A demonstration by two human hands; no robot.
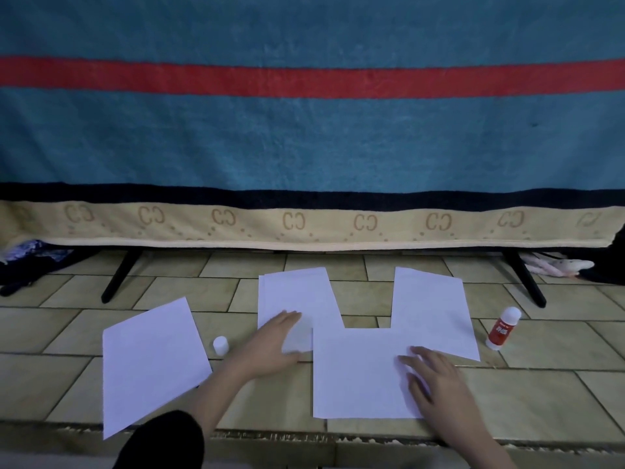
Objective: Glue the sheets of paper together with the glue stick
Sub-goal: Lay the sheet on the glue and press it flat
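Nearest the wearer, a black sleeve (162,441) covers the left forearm. The right hand (429,377) lies flat, fingers spread wide, on the large white paper sheet (358,374) that sits between the two hands and reaches to the near tile edge. The left hand (274,343) rests with straight, loosely spread fingers on the lower corner of a white paper stack (294,296) lying just beyond it; neither hand grips anything. Left of the left hand, a separate white paper sheet (152,363) lies turned at an angle, apart from the others. Between that sheet and the left hand stands a small white cylindrical cap (220,345). Beyond the right hand, another white paper sheet (433,309) lies overlapping the large sheet's far right corner. Well to the right of the right hand, the red-and-white glue stick (502,328) lies tilted on the beige tiled floor (541,401), clear of all paper. Farthest, a teal blanket with a red stripe and beige border (304,140) hangs over black angled legs (120,275).
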